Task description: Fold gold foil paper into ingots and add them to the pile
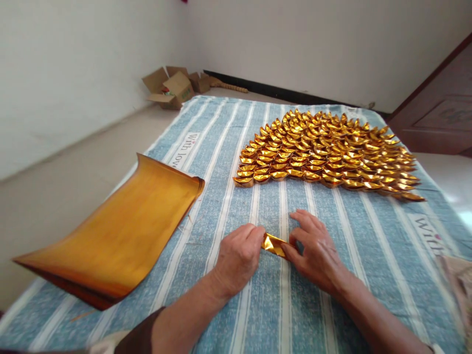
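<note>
Between the two hands, the small folded gold foil paper piece (273, 244) lay lengthwise left to right; left hand (238, 258) and right hand (316, 250) each pinched one end, equally near.

Folded gold paper (273, 244) — ends hidden under fingertips, cloth lettering (427, 235) blurred, box contents (167, 91) too small to tell
</note>
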Motion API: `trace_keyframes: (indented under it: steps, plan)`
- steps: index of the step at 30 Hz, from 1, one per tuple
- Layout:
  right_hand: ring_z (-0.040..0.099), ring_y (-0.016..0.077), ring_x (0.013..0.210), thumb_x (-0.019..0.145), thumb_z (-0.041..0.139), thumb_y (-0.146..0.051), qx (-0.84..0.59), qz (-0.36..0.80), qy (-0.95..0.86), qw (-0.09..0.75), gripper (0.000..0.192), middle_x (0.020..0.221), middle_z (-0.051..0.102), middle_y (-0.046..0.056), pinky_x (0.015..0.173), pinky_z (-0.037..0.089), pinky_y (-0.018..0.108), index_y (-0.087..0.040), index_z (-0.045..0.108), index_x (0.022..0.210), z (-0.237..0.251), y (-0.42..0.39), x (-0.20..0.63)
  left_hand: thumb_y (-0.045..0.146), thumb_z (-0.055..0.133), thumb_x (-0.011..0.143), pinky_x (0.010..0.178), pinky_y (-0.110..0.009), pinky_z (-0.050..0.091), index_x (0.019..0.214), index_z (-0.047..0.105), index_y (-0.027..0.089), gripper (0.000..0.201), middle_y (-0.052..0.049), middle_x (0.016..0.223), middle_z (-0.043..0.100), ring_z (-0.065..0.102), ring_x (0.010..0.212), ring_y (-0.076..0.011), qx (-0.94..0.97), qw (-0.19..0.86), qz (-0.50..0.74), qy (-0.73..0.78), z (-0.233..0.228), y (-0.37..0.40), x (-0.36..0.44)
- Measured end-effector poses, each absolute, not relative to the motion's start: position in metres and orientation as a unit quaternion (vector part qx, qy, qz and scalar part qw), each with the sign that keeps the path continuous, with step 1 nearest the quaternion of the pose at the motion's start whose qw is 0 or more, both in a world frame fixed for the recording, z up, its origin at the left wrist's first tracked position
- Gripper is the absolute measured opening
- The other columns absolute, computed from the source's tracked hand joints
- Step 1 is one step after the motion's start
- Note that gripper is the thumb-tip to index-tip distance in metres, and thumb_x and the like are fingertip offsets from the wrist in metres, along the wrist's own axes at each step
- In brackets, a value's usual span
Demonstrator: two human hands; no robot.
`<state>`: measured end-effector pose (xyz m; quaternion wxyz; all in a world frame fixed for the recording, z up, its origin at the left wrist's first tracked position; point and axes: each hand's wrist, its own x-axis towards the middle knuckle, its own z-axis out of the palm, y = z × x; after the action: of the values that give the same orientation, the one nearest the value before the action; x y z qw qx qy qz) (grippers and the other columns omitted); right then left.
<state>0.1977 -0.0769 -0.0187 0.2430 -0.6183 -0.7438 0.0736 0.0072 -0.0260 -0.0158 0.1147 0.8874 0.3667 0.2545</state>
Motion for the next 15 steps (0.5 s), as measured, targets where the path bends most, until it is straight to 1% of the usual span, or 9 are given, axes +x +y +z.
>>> trace_keyframes:
  steps: [3, 7, 10, 13, 15]
  plan:
    - [0.041, 0.0346, 0.125, 0.081, 0.06, -0.021, -0.619, 0.065, -0.749, 0.228, 0.016, 0.12, 0.056, 0.015, 0.099, 0.038, 0.053, -0.017, 0.059, 0.066, -0.015, -0.08, 0.195, 0.013, 0.044, 0.092, 0.068, -0.029, 0.051, 0.087, 0.06, 0.015, 0.017, -0.004, 0.077, 0.061, 0.06, 0.075, -0.0165, 0.891, 0.121, 0.261, 0.35, -0.015, -0.03, 0.009]
    - [0.04, 0.0341, 0.126, 0.081, 0.061, -0.024, -0.614, 0.073, -0.756, 0.216, 0.019, 0.12, 0.057, 0.013, 0.1, 0.038, 0.053, -0.018, 0.059, 0.063, -0.01, -0.085, 0.19, 0.016, 0.044, 0.093, 0.074, -0.034, 0.052, 0.087, 0.061, 0.016, 0.018, -0.006, 0.086, 0.064, 0.061, 0.082, -0.0184, 0.899, 0.114, 0.25, 0.339, -0.011, -0.037, 0.01]
    - [0.039, 0.0341, 0.127, 0.081, 0.061, -0.023, -0.601, 0.07, -0.767, 0.212, 0.018, 0.12, 0.057, 0.012, 0.1, 0.037, 0.056, -0.019, 0.06, 0.063, -0.008, -0.089, 0.186, 0.017, 0.043, 0.094, 0.076, -0.036, 0.052, 0.092, 0.062, 0.015, 0.019, -0.007, 0.095, 0.065, 0.061, 0.087, -0.0198, 0.905, 0.114, 0.231, 0.339, -0.011, -0.041, 0.009]
    - [0.04, 0.0337, 0.126, 0.082, 0.06, -0.021, -0.586, 0.069, -0.779, 0.213, 0.015, 0.119, 0.057, 0.012, 0.101, 0.036, 0.057, -0.02, 0.062, 0.068, -0.009, -0.09, 0.183, 0.017, 0.044, 0.094, 0.08, -0.038, 0.051, 0.1, 0.062, 0.016, 0.019, -0.008, 0.104, 0.066, 0.06, 0.093, -0.0211, 0.906, 0.123, 0.223, 0.337, -0.014, -0.043, 0.008]
    - [0.041, 0.0333, 0.126, 0.084, 0.059, -0.02, -0.58, 0.073, -0.782, 0.214, 0.01, 0.117, 0.058, 0.012, 0.1, 0.037, 0.057, -0.019, 0.064, 0.074, -0.01, -0.09, 0.183, 0.018, 0.045, 0.094, 0.082, -0.039, 0.051, 0.102, 0.062, 0.016, 0.018, -0.007, 0.107, 0.066, 0.059, 0.096, -0.0212, 0.907, 0.126, 0.226, 0.331, -0.016, -0.043, 0.007]
